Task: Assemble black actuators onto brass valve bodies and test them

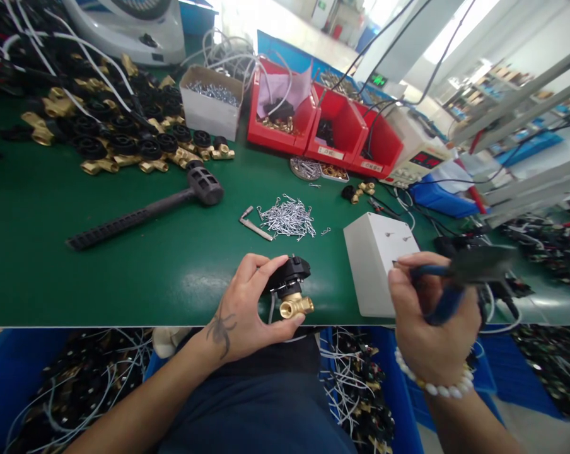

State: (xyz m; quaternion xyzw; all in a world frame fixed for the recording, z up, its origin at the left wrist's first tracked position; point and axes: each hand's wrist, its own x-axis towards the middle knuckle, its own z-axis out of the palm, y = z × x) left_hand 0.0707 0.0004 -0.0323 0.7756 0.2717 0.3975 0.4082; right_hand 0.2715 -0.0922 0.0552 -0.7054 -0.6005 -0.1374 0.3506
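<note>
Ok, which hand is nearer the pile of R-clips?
Left. The left hand, holding a black-topped brass valve, is just on the near side of the pile; the right hand is farther right, by the grey box.

Grey switch box [366, 271]: right end hidden by the right hand [436, 315].
Blue-handled tool [443, 302], right of the box: blurred, type unclear.
Brass valve [295, 305], left of the box: black cap [294, 268] partly hidden by the left hand [247, 302].
Power supply [405, 139], behind the box: display [427, 159] illegible.
Red bins [335, 139], behind the box: labels [330, 152] too small to read.
Fan [138, 38], far left beyond the box: cut off by the top edge.
</note>
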